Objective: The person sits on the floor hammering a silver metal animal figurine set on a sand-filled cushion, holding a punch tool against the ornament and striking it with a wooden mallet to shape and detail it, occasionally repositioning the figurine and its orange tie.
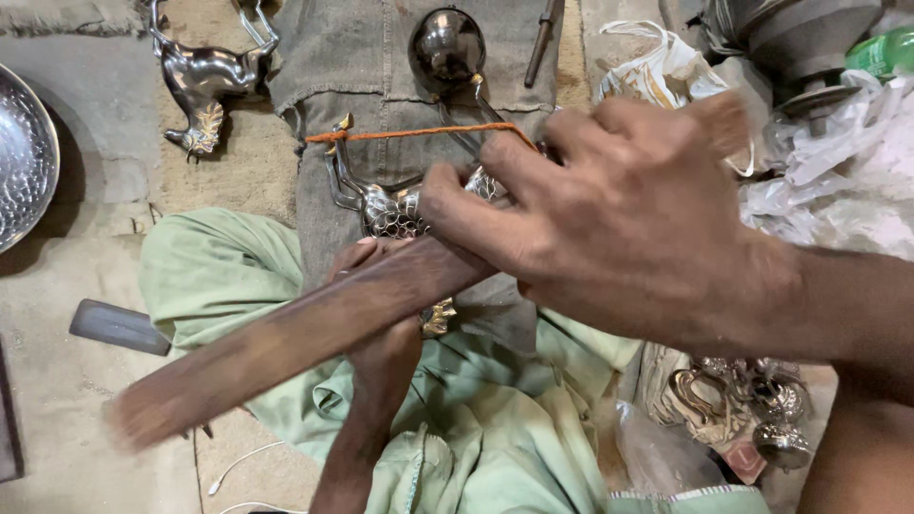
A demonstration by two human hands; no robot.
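My right hand (pixel 628 214) is closed around the upper end of a long brown wooden stick (pixel 286 343). The stick slants down to the lower left and its far end is blurred. Under the stick lies a shiny metal deer figurine (pixel 390 207) on grey sackcloth (pixel 362 57). An orange cord (pixel 409 133) stretches across just above the figurine. My left hand (pixel 381 328) comes up from below and grips the figurine's lower part. The stick partly hides its fingers.
A second metal deer (pixel 205 81) stands at the top left, and a hammered metal dish (pixel 19 152) sits at the left edge. A round metal ladle (pixel 447 43) is at top centre. Plastic bags (pixel 838 181) and more metal figurines (pixel 752 405) lie right. Green cloth (pixel 476 428) covers my lap.
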